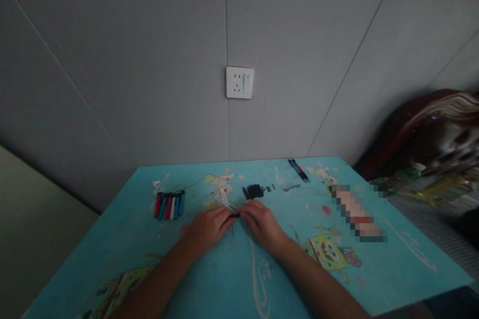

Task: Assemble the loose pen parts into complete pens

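My left hand (210, 227) and my right hand (262, 223) meet above the middle of the table, fingers pinched together. Between their fingertips is a small black pen part (235, 215), mostly covered by the fingers. Thin whitish pen refills (224, 203) lie just behind my left hand. Beyond my right hand sits a cluster of short black pen pieces (255, 191). Tiny dark parts (268, 189) and a row of what look like small springs (292, 188) lie to its right. Red, blue and white pen barrels (170, 206) are lined up on the left.
Pens that look assembled (298, 170) lie near the back right of the blue cartoon-printed table (209, 284). A pixelated long object (357, 213) is on the right side. Behind the table rises a grey wall with a socket (240, 82). A dark carved wooden headboard (422, 129) stands at the right.
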